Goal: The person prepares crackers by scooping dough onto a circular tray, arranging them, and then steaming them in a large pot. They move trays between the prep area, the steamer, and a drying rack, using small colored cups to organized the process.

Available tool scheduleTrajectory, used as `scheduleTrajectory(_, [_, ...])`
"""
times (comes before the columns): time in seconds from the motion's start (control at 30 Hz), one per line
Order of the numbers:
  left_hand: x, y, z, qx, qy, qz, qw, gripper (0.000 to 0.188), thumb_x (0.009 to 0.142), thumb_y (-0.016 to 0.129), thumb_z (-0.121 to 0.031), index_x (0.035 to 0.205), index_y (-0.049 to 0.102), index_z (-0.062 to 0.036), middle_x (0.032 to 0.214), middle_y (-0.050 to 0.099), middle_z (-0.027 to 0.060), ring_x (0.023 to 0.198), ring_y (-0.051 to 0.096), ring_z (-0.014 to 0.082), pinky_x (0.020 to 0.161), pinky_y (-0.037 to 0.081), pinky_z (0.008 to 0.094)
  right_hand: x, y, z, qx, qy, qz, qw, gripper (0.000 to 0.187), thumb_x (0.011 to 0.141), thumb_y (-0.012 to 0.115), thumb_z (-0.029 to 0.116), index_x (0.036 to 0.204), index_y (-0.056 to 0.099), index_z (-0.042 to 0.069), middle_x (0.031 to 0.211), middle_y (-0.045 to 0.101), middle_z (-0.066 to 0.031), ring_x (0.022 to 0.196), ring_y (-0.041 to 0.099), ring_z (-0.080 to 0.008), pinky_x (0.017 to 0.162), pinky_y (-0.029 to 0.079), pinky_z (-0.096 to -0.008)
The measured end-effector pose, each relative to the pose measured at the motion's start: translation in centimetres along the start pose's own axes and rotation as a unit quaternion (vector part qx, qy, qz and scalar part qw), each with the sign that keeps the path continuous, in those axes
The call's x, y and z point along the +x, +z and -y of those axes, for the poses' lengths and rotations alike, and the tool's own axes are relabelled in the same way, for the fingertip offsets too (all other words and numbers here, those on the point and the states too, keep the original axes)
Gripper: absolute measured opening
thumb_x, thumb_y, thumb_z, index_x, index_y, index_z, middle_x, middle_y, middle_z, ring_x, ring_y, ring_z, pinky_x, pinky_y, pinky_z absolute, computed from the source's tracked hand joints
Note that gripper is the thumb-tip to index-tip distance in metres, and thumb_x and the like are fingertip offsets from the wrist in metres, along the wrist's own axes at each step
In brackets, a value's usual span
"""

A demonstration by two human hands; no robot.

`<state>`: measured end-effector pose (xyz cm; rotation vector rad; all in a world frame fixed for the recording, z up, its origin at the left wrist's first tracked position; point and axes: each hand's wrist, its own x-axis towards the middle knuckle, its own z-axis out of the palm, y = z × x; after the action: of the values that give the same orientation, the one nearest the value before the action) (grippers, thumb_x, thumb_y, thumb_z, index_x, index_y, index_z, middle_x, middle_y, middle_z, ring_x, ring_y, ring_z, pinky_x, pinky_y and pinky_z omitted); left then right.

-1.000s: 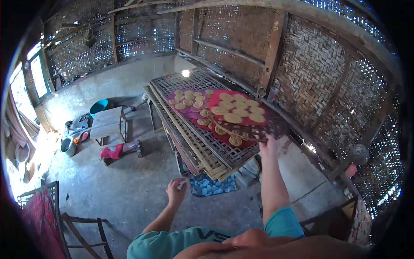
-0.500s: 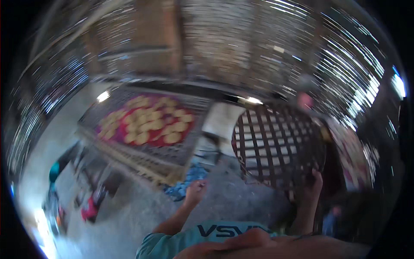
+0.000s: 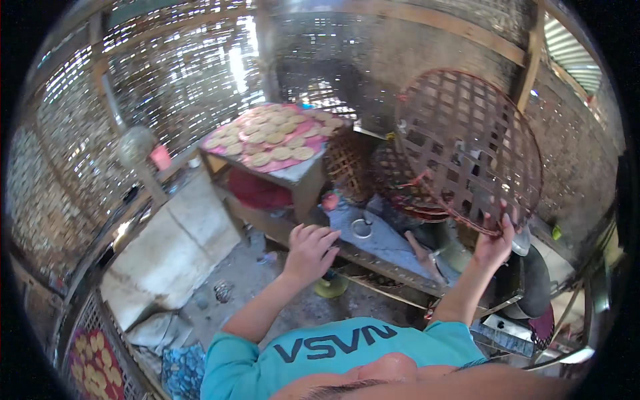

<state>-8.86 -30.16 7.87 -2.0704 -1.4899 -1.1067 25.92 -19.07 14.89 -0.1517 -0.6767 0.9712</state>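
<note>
While left fingers point(image 3: 319, 236) hover, right fingers point(image 3: 508, 229) grip tray point(image 3: 470, 150)

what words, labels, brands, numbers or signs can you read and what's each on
Teal shirt: large dark lettering across the chest, legible but not copied out here.
Round woven tray in the right hand: no text seen.
Elsewhere: none readable; any would be too small or blurred.

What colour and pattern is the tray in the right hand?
The tray is a brown open lattice, clearest in head view.
</note>
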Motion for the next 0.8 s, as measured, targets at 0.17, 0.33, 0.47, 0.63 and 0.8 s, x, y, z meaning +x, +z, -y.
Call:
scheduleTrajectory(0.17, [11.1,13.5,-0.2,0.055,0.144,0.044,0.987,0.036,0.075,0.055,-0.014,0.111,0.054,-0.0119,0.112,0.052,0.0038,0.107,0.045,0.0226,0.096,0.028,0.0481,4.5,-9.2,6.9,-0.086,-0.079,-0.080,0.990,0.034,0.087,0.044,0.009,0.119,0.044,-0.002,0.115,0.054,-0.0144,0.109,0.051,-0.0284,0.084,0.047,-0.0368])
scheduleTrajectory(0.33, [16.2,21.6,2.7,0.200,0.210,0.153,0.945,0.039,0.079,0.048,-0.015,0.118,0.048,-0.0089,0.124,0.046,0.0067,0.120,0.038,0.0209,0.102,0.020,0.0521,5.6,-14.6,11.4,-0.112,-0.096,-0.126,0.981,0.038,0.084,0.048,0.011,0.120,0.044,-0.002,0.114,0.054,-0.0132,0.107,0.053,-0.0276,0.082,0.048,-0.0364])
scheduleTrajectory(0.47, [17.0,23.4,5.3,0.169,0.286,0.141,0.933,0.033,0.081,0.048,-0.013,0.113,0.052,-0.0053,0.114,0.055,0.0085,0.110,0.050,0.0211,0.099,0.033,0.0442,4.2,-16.1,13.4,-0.148,-0.102,-0.199,0.963,0.041,0.084,0.050,0.013,0.121,0.044,-0.002,0.117,0.053,-0.0122,0.107,0.052,-0.0264,0.081,0.048,-0.0343])
scheduleTrajectory(0.63, [19.4,22.5,6.8,0.085,0.280,-0.048,0.955,0.025,0.077,0.053,-0.009,0.102,0.057,-0.0038,0.101,0.061,0.0085,0.093,0.059,0.0223,0.083,0.048,0.0319,3.0,-15.6,14.1,-0.189,-0.126,-0.277,0.934,0.043,0.085,0.050,0.014,0.124,0.042,0.000,0.117,0.053,-0.0141,0.106,0.053,-0.0256,0.084,0.047,-0.0370])
scheduleTrajectory(0.8, [23.3,18.9,8.2,0.016,0.075,-0.142,0.987,0.021,0.075,0.060,-0.011,0.095,0.058,-0.0055,0.090,0.062,0.0083,0.075,0.061,0.0232,0.065,0.050,0.0318,2.3,-13.2,13.7,-0.235,-0.156,-0.329,0.901,0.046,0.084,0.051,0.016,0.126,0.040,0.000,0.117,0.053,-0.0144,0.106,0.053,-0.0242,0.085,0.045,-0.0351])
